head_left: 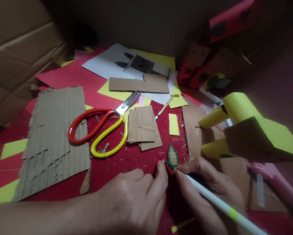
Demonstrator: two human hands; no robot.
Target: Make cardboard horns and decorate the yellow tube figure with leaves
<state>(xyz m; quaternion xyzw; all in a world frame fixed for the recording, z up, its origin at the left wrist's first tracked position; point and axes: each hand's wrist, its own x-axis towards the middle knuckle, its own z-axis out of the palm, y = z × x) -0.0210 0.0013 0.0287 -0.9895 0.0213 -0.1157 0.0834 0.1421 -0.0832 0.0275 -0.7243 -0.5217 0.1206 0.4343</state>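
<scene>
My right hand (210, 192) grips a white felt-tip pen (224, 207) with a green tip. That tip meets the edge of a small cardboard piece (164, 162), mostly hidden behind the fingers of my left hand (138, 195), which are closed on it. Just beyond the tip lies a small leaf-shaped cardboard cutout (173, 155) with a green outline. Scissors (107, 127) with one red and one yellow handle rest partly on corrugated cardboard (55, 140) to the left. Small cardboard pieces (142, 125) are stacked beside them.
Red paper (70, 81), white paper (99, 62) and a cardboard strip (136, 85) lie at the back. A yellow paper construction (244, 107) and a pink glue gun (276, 182) stand right. Cardboard walls (21, 55) rise at the left. Scraps litter the red surface.
</scene>
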